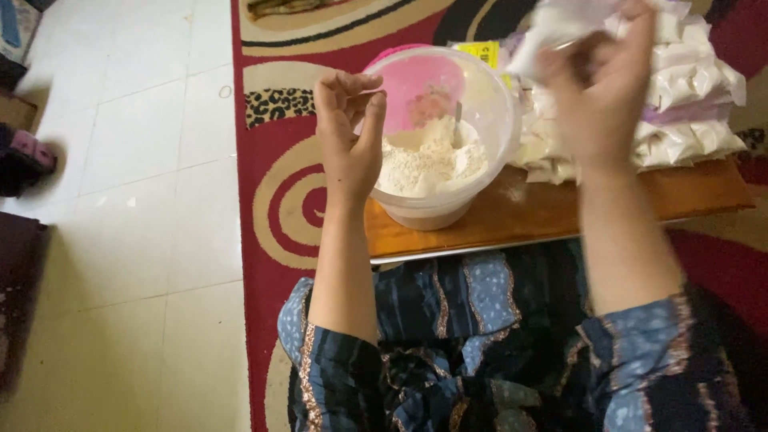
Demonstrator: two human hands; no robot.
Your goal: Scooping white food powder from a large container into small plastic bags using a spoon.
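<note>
Take the tub (438, 136) as your centre: a clear plastic tub, pink on its far inner wall, about half full of white flour (432, 160), with a spoon (457, 122) standing in the heap, handle up, so it can be grabbed without digging. The tub sits on a low wooden board (552, 206) right in front of your lap, close enough that both hands reach it without leaning. Your left hand (350, 136) is raised at the tub's left rim, palm turned toward it, fingers loosely curled with the thumb near the fingertips; it holds nothing that you can see and looks free of the rim, though contact is hard to rule out. Your right hand (602, 88) is lifted to the right of the tub and higher, blurred by motion; its fingers are bunched on a small pale packet (552, 28), seemingly a thin plastic bag, but how tight the grip is you cannot tell. Behind that hand, right of the tub on the same board, lies a stack of filled white bags (692, 96), kept out of the way of the scooping side. Under the board is a red patterned rug (280, 192); left of the tub, beyond the rug, pale floor tiles (128, 160).
</note>
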